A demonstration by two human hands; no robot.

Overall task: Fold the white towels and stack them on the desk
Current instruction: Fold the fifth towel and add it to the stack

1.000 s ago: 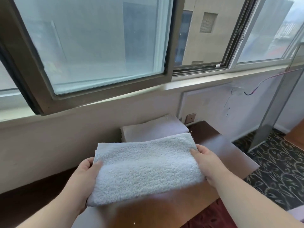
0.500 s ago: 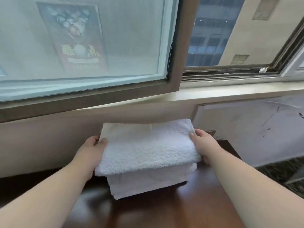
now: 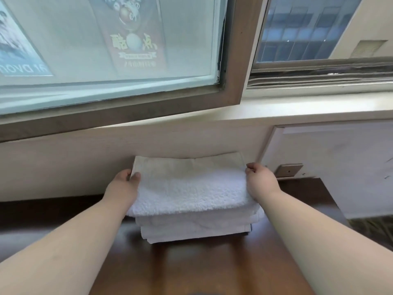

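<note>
Up against the wall under the window, a folded white towel is sitting on top of the towel stack on the dark wooden desk.
Left hand is pinching the towel's left edge, thumb lying on top; right hand is gripping its right edge with curled fingers.

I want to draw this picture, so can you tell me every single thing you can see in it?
Top towel: one, white, folded, on top of the stack.
Stack of towels: a few folded, white, on the desk by the wall.
Desk: one, dark brown wood, under the stack.
Window: one, brown frame, above the wall.
Wall plate: one, grey, right of the stack.
Left hand: one, grips the top towel's left end.
Right hand: one, grips its right end.
</note>
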